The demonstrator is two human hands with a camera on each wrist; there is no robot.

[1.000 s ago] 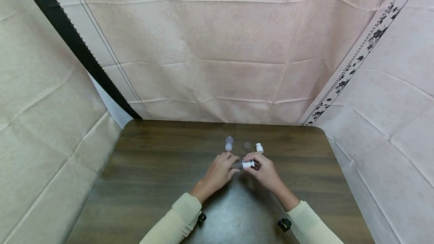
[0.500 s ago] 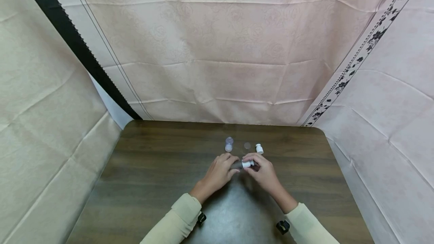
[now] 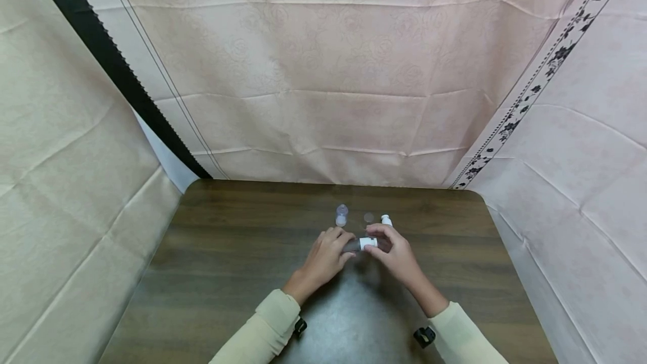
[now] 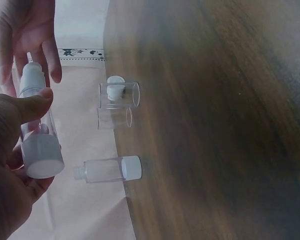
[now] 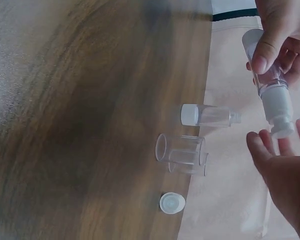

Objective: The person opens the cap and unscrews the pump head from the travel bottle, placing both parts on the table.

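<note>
My left hand grips a small clear pump bottle by its transparent body, thumb along one side. The bottle lies tilted in the hand, its white base toward the left wrist camera and its white pump head pointing at the right hand. My right hand is around the pump end with fingers and thumb spread apart. In the right wrist view its loosely bent fingers sit just past the nozzle, with no grip on it.
Beyond the hands, a second clear bottle with a white base stands on the wooden table. Two clear cylindrical caps stand beside it. Further right is a loose white pump head. Cloth curtains hang behind the table.
The right hand's fingers have come away from the white pump head and spread, shifting slightly right. The left hand keeps its hold on the bottle, nearly still.
</note>
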